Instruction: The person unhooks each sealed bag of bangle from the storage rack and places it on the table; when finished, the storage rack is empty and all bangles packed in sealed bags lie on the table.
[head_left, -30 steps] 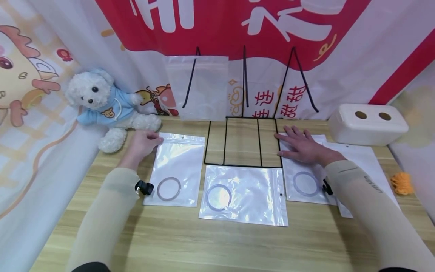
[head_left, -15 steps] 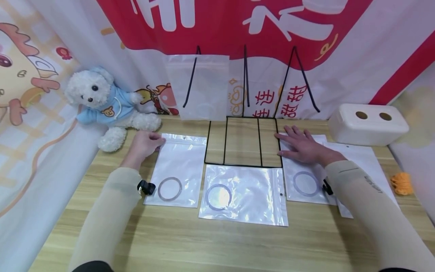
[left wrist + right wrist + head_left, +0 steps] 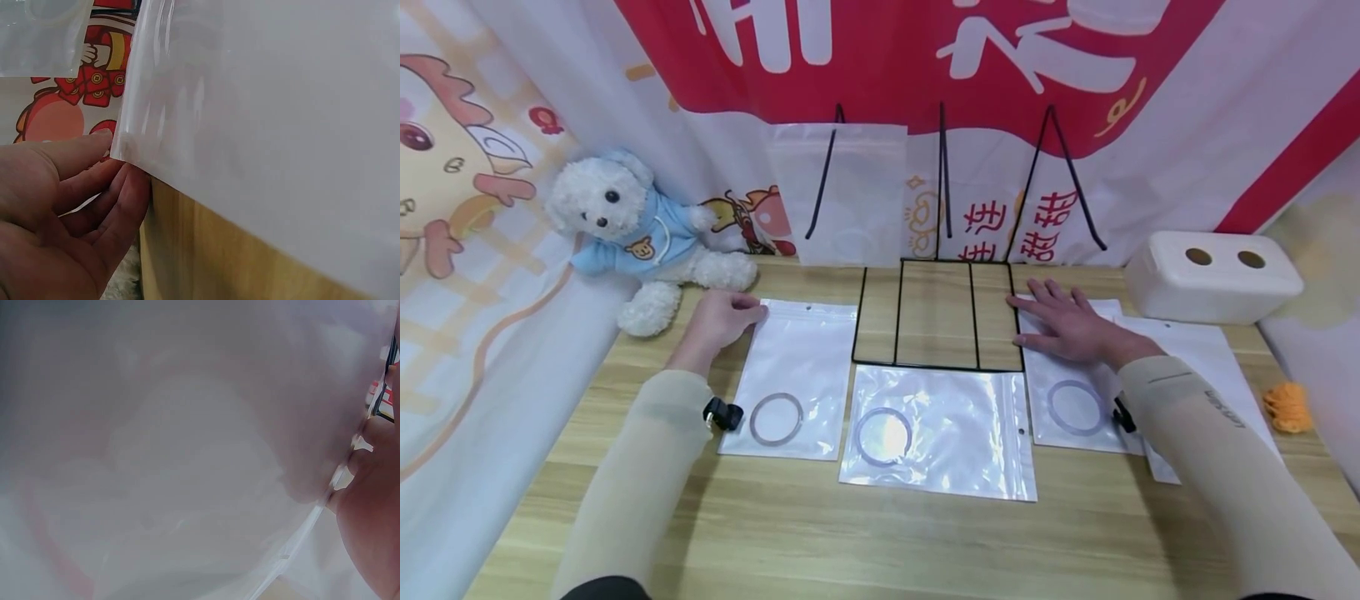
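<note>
In the head view my left hand (image 3: 721,323) is at the upper left corner of a white zip-lock bag (image 3: 805,358) with a brownish ring in it. The left wrist view shows the thumb and fingers pinching that bag's corner (image 3: 128,147). On the right, my right hand (image 3: 1067,321) lies flat with spread fingers on another zip-lock bag (image 3: 1037,408), which holds a pale purple ring; its thumb and fingertips reach the black wire rack (image 3: 936,367). A third ringed bag (image 3: 955,433) lies sideways before the rack. Blurred white plastic fills most of the right wrist view.
A clear bag (image 3: 857,196) hangs on the rack's left hook; two other black hooks stand up beside it. A plush dog (image 3: 655,233) sits back left. A white box (image 3: 1213,279), an orange bundle (image 3: 1288,407) and another white bag (image 3: 1213,362) are at right.
My left hand has shifted slightly right, and the left bag has moved a little right with it. The right hand and the other bags have stayed in place.
</note>
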The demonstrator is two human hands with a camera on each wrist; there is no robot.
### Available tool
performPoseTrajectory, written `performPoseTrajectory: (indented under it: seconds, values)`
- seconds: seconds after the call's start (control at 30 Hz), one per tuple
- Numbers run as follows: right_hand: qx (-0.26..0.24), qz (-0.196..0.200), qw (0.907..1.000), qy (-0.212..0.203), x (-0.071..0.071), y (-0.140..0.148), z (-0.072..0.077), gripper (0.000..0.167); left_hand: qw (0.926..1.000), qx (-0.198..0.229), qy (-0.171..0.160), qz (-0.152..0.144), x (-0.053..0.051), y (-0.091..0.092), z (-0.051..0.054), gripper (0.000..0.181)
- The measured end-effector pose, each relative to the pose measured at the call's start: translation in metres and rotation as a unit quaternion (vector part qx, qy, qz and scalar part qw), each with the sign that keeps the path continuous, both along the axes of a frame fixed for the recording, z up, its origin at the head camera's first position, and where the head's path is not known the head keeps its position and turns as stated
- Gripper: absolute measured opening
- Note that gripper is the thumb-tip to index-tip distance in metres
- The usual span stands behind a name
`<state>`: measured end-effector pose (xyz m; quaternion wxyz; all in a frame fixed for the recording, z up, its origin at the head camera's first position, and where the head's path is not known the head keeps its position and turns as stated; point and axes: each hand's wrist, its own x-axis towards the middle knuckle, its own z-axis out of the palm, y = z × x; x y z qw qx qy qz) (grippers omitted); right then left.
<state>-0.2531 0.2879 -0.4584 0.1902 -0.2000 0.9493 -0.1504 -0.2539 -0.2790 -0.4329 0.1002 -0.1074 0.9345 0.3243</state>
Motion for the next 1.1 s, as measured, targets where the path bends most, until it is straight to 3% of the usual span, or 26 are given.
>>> performPoseTrajectory:
  seconds: [0.1, 0.2, 0.37, 0.47, 0.67, 0.77, 0.87, 1.1]
  values:
    - [0.002, 0.001, 1.0000, -0.005, -0.001, 0.001, -0.001, 0.084, 0.9996, 0.013, 0.023, -0.006, 0.000, 0.000, 0.004, 0.039]
    - [0.007, 0.002, 0.9999, -0.010, -0.001, 0.001, -0.002, 0.085, 0.9967, 0.041, 0.069, -0.012, 0.000, 0.002, 0.010, 0.041]
    - [0.007, 0.000, 0.9999, -0.014, 0.000, 0.001, -0.003, 0.085, 0.9860, 0.105, 0.130, 0.007, -0.005, 0.018, 0.039, 0.048]
    - [0.006, 0.000, 0.9999, -0.013, -0.001, 0.001, -0.002, 0.085, 0.9755, 0.144, 0.163, 0.031, -0.010, 0.031, 0.062, 0.049]
    - [0.006, 0.002, 0.9999, -0.013, -0.002, 0.001, -0.001, 0.085, 0.9455, 0.206, 0.247, 0.052, -0.021, 0.054, 0.103, 0.044]
    - [0.007, 0.003, 0.9999, -0.014, -0.002, 0.001, -0.001, 0.085, 0.9326, 0.242, 0.263, 0.052, -0.024, 0.063, 0.120, 0.042]
    - [0.007, 0.005, 0.9999, -0.013, -0.001, 0.002, -0.001, 0.084, 0.9253, 0.263, 0.269, 0.049, -0.027, 0.070, 0.133, 0.043]
    - [0.001, 0.008, 0.9999, -0.007, -0.001, 0.002, -0.003, 0.082, 0.9268, 0.260, 0.266, 0.050, -0.031, 0.082, 0.148, 0.047]
